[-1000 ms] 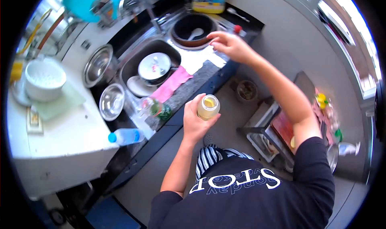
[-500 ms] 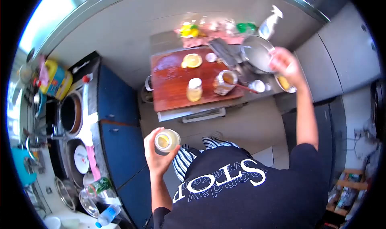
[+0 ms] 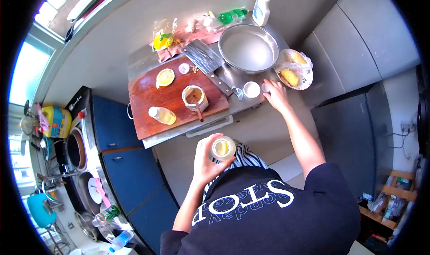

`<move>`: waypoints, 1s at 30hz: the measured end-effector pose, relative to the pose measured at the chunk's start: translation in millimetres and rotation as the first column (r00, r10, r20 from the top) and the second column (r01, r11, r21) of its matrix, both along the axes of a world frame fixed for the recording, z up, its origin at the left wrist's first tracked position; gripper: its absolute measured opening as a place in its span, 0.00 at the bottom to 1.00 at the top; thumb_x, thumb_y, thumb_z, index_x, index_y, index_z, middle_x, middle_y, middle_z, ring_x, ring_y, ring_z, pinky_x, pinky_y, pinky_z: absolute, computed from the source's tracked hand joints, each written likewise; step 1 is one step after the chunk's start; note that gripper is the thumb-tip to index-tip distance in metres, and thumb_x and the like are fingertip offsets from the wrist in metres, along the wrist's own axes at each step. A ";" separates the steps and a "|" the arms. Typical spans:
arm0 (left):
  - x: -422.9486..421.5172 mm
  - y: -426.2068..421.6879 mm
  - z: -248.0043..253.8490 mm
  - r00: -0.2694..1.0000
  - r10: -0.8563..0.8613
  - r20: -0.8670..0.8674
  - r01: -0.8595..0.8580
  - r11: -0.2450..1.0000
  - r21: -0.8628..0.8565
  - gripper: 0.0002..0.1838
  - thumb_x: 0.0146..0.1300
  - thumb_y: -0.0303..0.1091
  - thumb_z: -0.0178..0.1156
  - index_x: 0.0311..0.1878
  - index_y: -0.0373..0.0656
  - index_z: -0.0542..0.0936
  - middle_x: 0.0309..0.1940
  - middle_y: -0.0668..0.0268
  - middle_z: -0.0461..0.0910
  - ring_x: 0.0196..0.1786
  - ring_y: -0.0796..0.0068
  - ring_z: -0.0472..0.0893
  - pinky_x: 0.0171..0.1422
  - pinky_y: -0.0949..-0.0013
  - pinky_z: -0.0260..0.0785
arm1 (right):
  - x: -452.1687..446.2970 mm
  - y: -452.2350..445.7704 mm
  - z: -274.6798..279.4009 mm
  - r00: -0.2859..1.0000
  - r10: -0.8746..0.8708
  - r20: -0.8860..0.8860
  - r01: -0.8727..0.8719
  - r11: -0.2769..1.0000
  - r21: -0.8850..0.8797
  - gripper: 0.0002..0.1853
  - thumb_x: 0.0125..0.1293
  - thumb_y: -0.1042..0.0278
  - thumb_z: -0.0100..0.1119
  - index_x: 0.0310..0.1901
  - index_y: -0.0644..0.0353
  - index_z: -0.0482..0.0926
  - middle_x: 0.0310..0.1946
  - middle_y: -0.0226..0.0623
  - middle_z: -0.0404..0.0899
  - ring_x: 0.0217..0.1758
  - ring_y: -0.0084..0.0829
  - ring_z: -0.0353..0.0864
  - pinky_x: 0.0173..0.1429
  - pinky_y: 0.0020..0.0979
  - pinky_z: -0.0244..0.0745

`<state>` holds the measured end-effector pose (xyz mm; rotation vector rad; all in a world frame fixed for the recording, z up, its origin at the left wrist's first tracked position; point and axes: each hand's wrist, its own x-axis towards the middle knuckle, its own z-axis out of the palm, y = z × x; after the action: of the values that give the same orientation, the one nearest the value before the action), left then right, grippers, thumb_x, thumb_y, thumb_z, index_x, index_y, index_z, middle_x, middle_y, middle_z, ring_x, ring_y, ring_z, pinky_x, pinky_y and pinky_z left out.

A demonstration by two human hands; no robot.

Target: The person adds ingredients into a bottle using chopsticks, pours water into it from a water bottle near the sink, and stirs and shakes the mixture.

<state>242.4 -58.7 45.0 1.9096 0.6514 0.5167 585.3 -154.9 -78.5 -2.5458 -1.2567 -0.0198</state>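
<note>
In the head view, my left hand (image 3: 206, 160) is wrapped around an open glass jar (image 3: 230, 155) with a lemon slice (image 3: 221, 148) inside, held in front of my body. At the table's front right, my right hand (image 3: 278, 96) has its fingers closed on a small whitish cap (image 3: 266, 88), partly covered by the fingertips. Just left of it lies a round white lid (image 3: 251, 90). On the wooden cutting board (image 3: 148, 87) are a small bottle of pale yellow liquid (image 3: 163, 115), a jar of brown paste (image 3: 200, 103) with a spoon handle sticking out, and a cut lemon (image 3: 165, 77).
A cleaver (image 3: 207, 63) lies across the board's right side. Behind it stands a large metal bowl (image 3: 249, 48), with a plate of corn (image 3: 306, 79) to its right. A spray bottle (image 3: 261, 7) and a green bottle (image 3: 233, 16) are at the wall. The sink counter is left.
My right hand has come down from beside the metal bowl to the cap at the table's front edge. My left hand has shifted right with the jar. The camera view has turned.
</note>
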 end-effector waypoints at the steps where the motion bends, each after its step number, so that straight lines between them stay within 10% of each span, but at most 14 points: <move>1: 5.8 0.4 1.8 0.999 -0.042 -0.025 0.043 0.997 0.057 0.39 0.38 0.34 0.77 0.58 0.43 0.71 0.53 0.59 0.76 0.56 0.61 0.75 0.63 0.62 0.66 | 3.1 -3.0 -3.8 0.998 0.032 -0.051 -0.031 0.999 0.019 0.30 0.53 0.66 0.67 0.60 0.55 0.70 0.60 0.43 0.68 0.59 0.41 0.71 0.60 0.42 0.68; 8: 53.7 6.5 -2.6 0.986 -0.165 -0.018 0.166 0.977 0.137 0.41 0.37 0.35 0.75 0.60 0.45 0.70 0.52 0.59 0.76 0.55 0.57 0.72 0.62 0.59 0.65 | -77.3 -23.1 149.6 0.782 0.453 -0.429 -0.400 0.892 0.211 0.27 0.52 0.74 0.64 0.57 0.57 0.73 0.54 0.42 0.72 0.55 0.43 0.74 0.60 0.37 0.70; 11: 73.8 8.2 -8.7 0.976 -0.213 0.034 0.201 0.954 0.221 0.40 0.37 0.35 0.75 0.58 0.44 0.71 0.50 0.61 0.77 0.53 0.58 0.73 0.61 0.60 0.65 | -105.7 -24.0 202.8 0.757 0.592 -0.274 -0.568 0.805 0.170 0.26 0.53 0.74 0.65 0.57 0.58 0.73 0.53 0.41 0.74 0.57 0.42 0.74 0.60 0.38 0.71; 30: 114.6 4.5 -2.9 0.908 -0.419 0.032 0.388 0.865 0.317 0.38 0.35 0.38 0.74 0.55 0.46 0.73 0.44 0.61 0.80 0.48 0.59 0.76 0.56 0.59 0.66 | -98.4 -30.9 229.3 0.914 0.399 -0.075 -0.406 0.890 -0.206 0.19 0.57 0.56 0.63 0.45 0.59 0.74 0.32 0.41 0.77 0.38 0.41 0.80 0.44 0.37 0.75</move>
<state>357.0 -54.2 42.1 2.2182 0.0922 0.4553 486.9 -185.8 150.8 -2.3870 -1.8409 0.2598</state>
